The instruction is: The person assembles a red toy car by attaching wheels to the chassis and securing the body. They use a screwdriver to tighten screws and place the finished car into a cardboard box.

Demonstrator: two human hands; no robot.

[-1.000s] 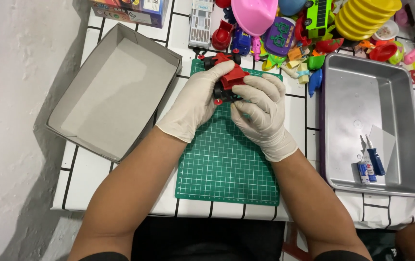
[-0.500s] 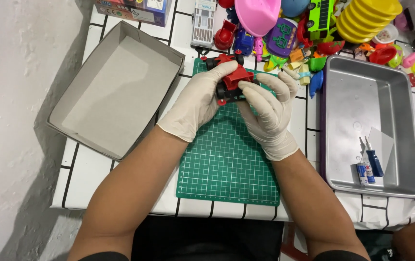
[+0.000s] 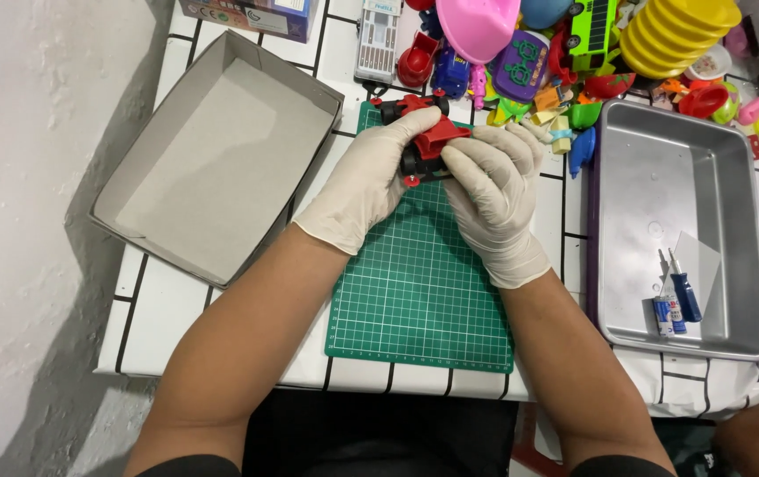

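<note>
A red and black toy car (image 3: 424,137) lies at the far end of the green cutting mat (image 3: 419,291). Both my hands wear white gloves and grip the toy. My left hand (image 3: 364,181) holds its left side, with fingers reaching over the top. My right hand (image 3: 492,199) closes on its right side, with the thumb against the red body. Most of the lower part of the toy is hidden by my fingers.
An open grey cardboard box (image 3: 216,155) sits to the left. A metal tray (image 3: 675,230) on the right holds small glue tubes (image 3: 675,300). A heap of colourful plastic toys (image 3: 574,53) lies along the far edge, with stacked yellow cups (image 3: 675,35).
My right hand has shifted slightly up and closer onto the toy car. The left hand keeps its grip.
</note>
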